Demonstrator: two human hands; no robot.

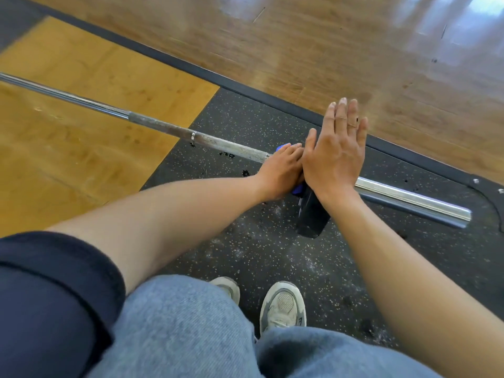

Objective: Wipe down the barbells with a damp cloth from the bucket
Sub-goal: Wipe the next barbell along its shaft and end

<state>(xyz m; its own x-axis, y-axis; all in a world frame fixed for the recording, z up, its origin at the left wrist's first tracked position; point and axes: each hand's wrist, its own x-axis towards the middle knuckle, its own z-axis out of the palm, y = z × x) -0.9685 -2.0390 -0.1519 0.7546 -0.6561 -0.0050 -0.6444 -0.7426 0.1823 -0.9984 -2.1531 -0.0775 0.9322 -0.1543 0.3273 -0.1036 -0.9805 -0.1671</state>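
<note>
A steel barbell (163, 126) lies across the floor from the far left to the right, its smooth sleeve (409, 197) ending at the right. My left hand (281, 173) grips a blue cloth (282, 147) wrapped round the bar near the collar; only bits of the cloth show past my fingers. My right hand (335, 148) hovers over the bar just right of the left hand, fingers straight and flat, holding nothing. A black block (312, 214) stands under the bar below my right wrist.
The bar lies over a black speckled rubber mat (245, 241) and a yellow wooden platform (81, 132). A dark strip borders brown wood flooring (327, 50) beyond. My shoes (282, 304) stand on the mat near the bar. No bucket is in view.
</note>
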